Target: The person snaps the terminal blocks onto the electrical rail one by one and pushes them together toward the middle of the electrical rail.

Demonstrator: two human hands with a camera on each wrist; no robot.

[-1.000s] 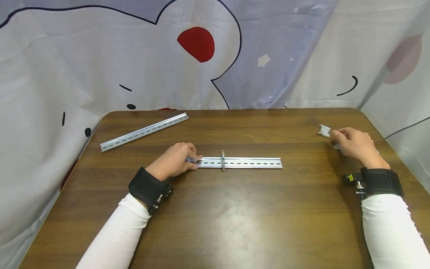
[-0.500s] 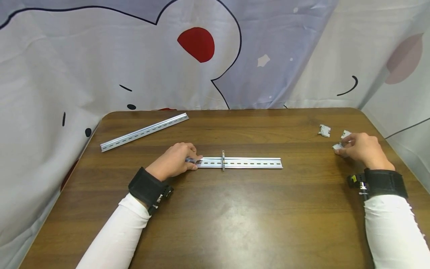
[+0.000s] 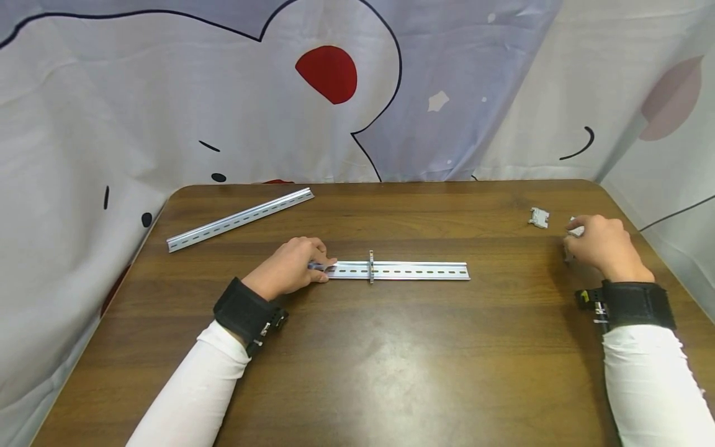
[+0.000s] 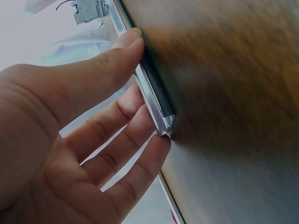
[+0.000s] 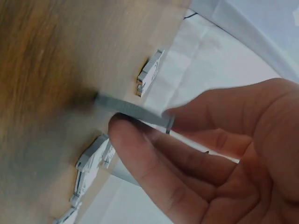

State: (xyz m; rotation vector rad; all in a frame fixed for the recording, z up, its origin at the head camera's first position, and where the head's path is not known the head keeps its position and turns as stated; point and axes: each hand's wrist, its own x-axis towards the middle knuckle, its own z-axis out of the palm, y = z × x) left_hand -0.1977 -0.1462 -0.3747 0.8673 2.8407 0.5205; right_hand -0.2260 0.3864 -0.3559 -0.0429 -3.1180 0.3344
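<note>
My left hand (image 3: 293,264) grips the left end of a slotted metal DIN rail (image 3: 421,271) lying crosswise on the table. In the left wrist view, the thumb presses along one edge of the rail and the fingertips touch its other side. A thin terminal block (image 3: 371,267) stands across this rail, right of the hand. At the table's right, my right hand (image 3: 603,245) pinches a flat grey terminal block (image 5: 135,111) between thumb and fingers, its narrow edge showing in the right wrist view. From the head, the hand partly covers it.
Another DIN rail (image 3: 240,220) lies slanted at the back left. A loose terminal block (image 3: 539,217) lies left of my right hand, and another grey block (image 5: 91,156) sits near its fingers. Patterned cloth (image 3: 458,93) hangs behind the wooden table (image 3: 391,360).
My right hand shifted right, then slightly back to the left and away from me, and a terminal block near its fingertips has turned on edge. The left hand and its rail stayed still.
</note>
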